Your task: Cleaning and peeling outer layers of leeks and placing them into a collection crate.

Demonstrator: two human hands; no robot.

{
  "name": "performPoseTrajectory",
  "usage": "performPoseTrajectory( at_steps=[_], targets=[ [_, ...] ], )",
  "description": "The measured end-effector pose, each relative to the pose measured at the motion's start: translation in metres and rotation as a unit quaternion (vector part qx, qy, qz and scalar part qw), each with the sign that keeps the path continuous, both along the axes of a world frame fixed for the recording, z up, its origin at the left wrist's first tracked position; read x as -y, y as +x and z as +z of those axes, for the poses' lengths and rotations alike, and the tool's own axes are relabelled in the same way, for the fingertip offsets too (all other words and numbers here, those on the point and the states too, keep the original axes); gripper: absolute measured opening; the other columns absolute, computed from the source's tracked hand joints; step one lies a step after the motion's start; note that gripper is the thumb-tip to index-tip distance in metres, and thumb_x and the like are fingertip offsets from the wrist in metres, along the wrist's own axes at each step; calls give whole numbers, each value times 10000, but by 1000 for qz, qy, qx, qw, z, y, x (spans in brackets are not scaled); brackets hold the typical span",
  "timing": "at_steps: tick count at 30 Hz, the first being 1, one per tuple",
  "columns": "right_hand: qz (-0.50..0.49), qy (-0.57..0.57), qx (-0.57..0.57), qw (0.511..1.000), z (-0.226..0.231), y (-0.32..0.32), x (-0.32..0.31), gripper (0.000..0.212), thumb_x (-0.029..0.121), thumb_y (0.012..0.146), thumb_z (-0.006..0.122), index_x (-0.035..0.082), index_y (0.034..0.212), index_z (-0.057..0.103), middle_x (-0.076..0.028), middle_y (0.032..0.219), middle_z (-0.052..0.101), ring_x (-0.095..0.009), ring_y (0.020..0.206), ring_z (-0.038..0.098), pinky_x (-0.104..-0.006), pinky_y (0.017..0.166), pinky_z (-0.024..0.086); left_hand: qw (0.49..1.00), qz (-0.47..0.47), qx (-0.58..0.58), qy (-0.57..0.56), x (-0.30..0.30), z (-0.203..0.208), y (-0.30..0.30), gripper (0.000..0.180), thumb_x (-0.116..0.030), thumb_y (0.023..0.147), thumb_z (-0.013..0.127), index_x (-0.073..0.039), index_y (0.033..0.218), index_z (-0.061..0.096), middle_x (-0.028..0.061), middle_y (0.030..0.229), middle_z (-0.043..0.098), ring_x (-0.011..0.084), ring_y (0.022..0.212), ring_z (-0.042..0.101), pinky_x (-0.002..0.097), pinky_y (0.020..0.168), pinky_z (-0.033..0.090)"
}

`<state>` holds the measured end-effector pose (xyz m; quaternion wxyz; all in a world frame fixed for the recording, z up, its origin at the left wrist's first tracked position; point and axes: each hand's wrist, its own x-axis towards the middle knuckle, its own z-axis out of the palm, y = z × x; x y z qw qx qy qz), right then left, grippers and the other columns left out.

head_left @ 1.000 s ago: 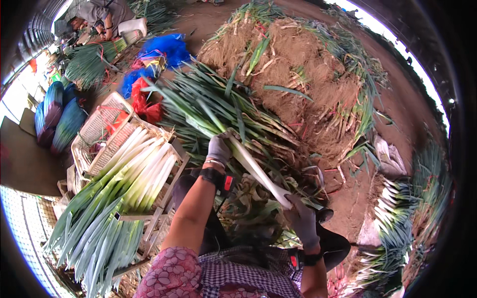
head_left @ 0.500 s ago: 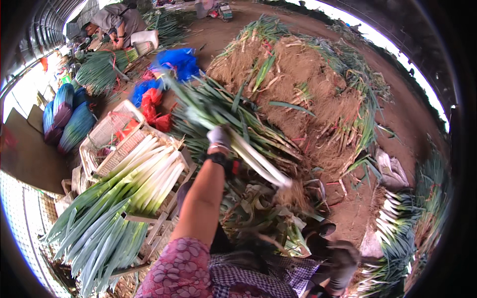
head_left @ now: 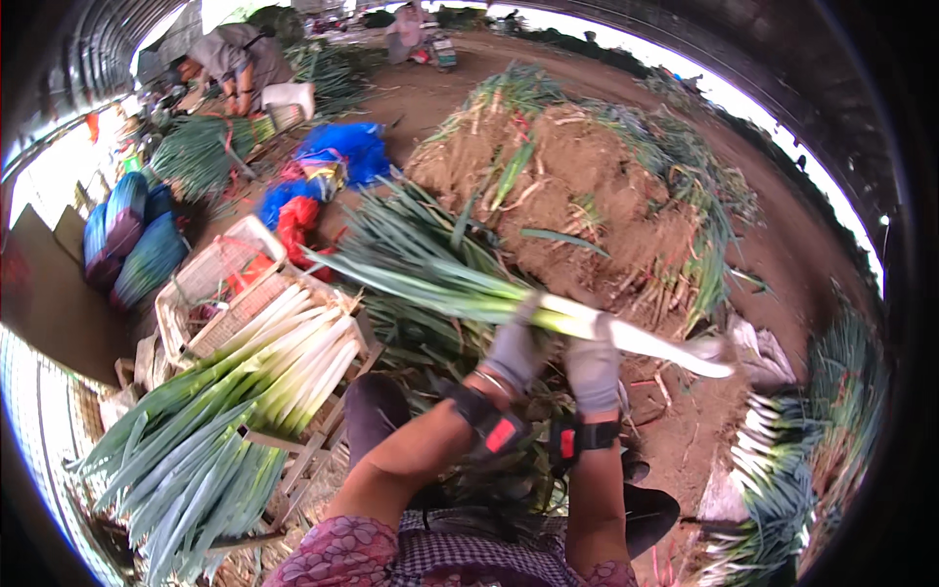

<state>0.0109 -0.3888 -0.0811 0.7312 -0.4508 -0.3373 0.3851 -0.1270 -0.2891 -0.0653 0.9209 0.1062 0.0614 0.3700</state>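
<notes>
Both my hands, in pale grey gloves, grip a leek held level in front of me. My left hand is closed round it where green meets white. Close beside it, my right hand is wrapped round the white shank. The leek points its blurred root end to the right, and its long green leaves fan out to the left. Below and behind it lies a heap of leeks with dark leaves. At my left, cleaned leeks with white shanks are stacked on a wooden rack.
A cream plastic crate stands beyond the stack. Red netting and blue netting lie farther off. A large soil-covered leek pile rises ahead. More leeks lie at right. Another person bends over bundles at far left.
The leek has swung to the right and lies more level. My right hand has come up from the lower right and taken hold of it beside my left hand.
</notes>
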Motion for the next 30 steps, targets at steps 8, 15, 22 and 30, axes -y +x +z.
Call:
performPoseTrajectory(
  at_steps=[8,15,22,30],
  targets=[
    [-259,31,328,908,123,16,77,369,213,1087,489,-44,1219,718,-175,1036,760,-217,931,709,-348,848,558,773,29,-275,570,7,15,-61,537,-244,930,801,34,1343,601,136,1282,678,226,1214,631,350,1045,493],
    [-96,92,257,957,196,-41,20,336,183,1043,593,-5,1304,692,-166,1219,748,-220,1179,699,-318,977,554,743,178,-344,547,50,25,25,604,-194,804,840,-8,1315,579,150,1013,669,304,869,660,394,804,553],
    [21,-127,429,894,13,-46,33,770,271,969,709,30,1605,349,-301,1377,628,-378,1307,621,-430,1133,428,839,270,-237,409,-2,95,-76,236,-114,933,699,-19,1146,663,24,982,689,133,876,657,303,811,546],
    [-6,-350,326,878,-227,19,129,235,180,961,706,22,1133,731,-105,1000,749,-189,885,704,-362,729,545,687,525,-272,422,-71,176,-246,212,-159,988,656,10,1114,652,63,1036,659,146,911,625,317,846,526]
  ],
)
